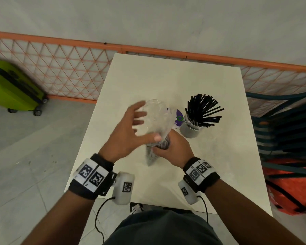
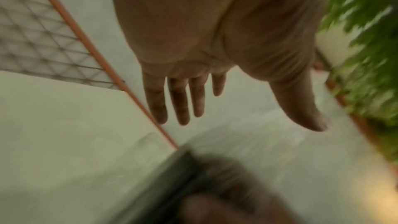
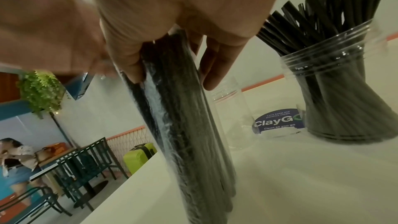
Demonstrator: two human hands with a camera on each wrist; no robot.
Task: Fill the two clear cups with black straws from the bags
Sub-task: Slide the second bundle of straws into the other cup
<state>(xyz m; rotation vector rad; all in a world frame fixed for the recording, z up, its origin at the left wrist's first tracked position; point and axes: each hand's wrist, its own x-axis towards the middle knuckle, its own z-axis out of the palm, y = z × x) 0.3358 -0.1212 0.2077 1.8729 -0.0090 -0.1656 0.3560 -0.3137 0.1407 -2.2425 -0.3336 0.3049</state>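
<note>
My right hand (image 1: 171, 152) grips the bag (image 3: 183, 125) of straws around its middle, fingers and thumb curled on the plastic, and the bag stands nearly upright with its lower end on the counter (image 1: 166, 76). My left hand (image 1: 129, 128) is open with fingers spread, holding nothing, just beside the loose top of the bag; the wrist view is blurred, so I cannot tell if the thumb touches the film. The empty cup (image 1: 154, 110) stands behind the bag. The full cup (image 1: 191, 128) stands to the right, with its straws (image 1: 204, 108) fanning out, so I judge 1 of 2 cups is done.

The bag is light and the film is thin and slippery. The bundle inside is stiff along its length but loose, so the straws can slide out if I squeeze weakly. I would hold the bundle at the middle and pull the film at the top. The empty cup is light and may tip easily.
</note>
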